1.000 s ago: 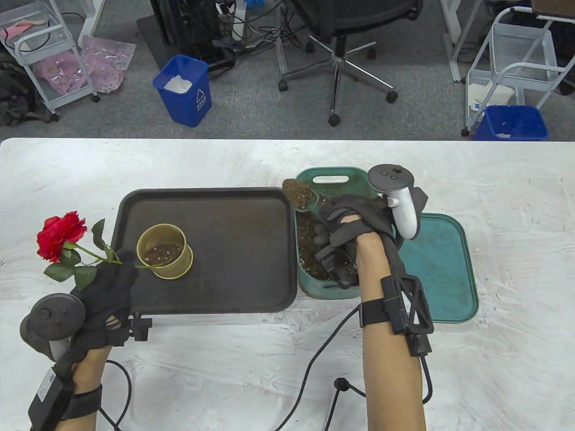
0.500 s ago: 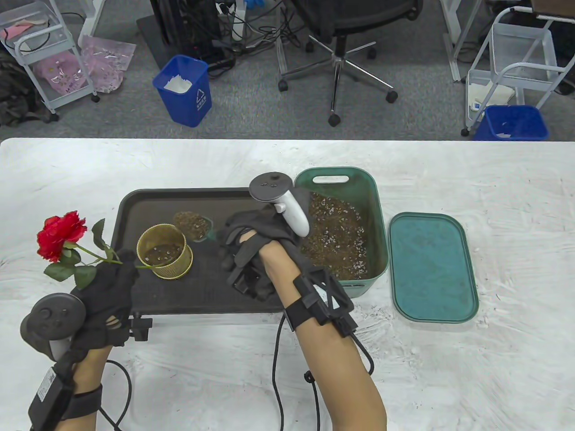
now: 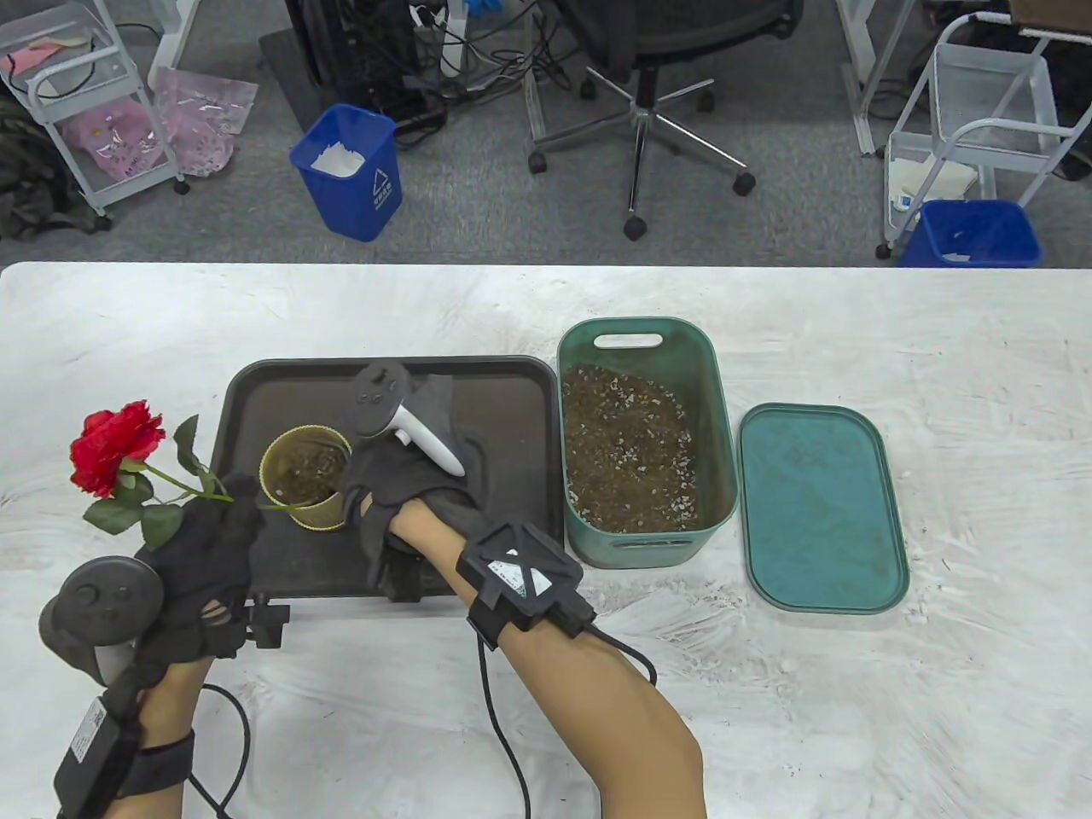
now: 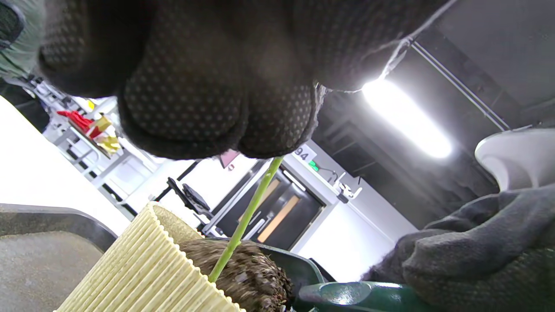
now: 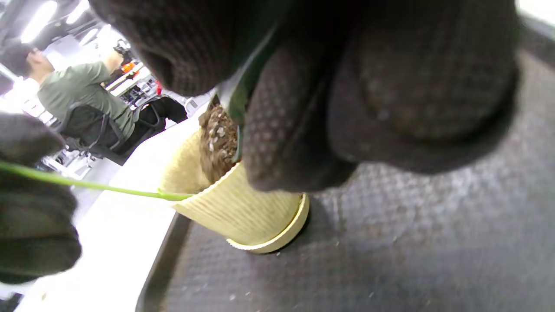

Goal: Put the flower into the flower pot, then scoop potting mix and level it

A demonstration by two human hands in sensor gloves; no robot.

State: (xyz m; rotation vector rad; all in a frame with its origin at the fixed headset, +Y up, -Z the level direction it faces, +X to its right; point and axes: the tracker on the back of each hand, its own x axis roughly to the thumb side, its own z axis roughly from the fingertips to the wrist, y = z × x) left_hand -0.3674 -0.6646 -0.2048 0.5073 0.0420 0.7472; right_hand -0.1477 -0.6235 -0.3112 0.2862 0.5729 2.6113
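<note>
On the white table (image 3: pixel 938 341) sits the black tray (image 3: pixel 503 384), with the ribbed yellow flower pot (image 3: pixel 290 512) stood on it. The rose (image 3: pixel 115 448) stem is pinched by the left hand (image 3: pixel 205 554), its end inside the pot. A green scoop (image 5: pixel 247 93) of potting mix (image 5: pixel 219 138) is gripped over the pot rim by the right hand (image 3: pixel 409 503).

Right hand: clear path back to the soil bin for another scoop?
Probably yes. The right hand holds the scoop at the pot on the tray; the soil bin stands open just to its right, lid off and lying beyond it. Nothing stands between them.
</note>
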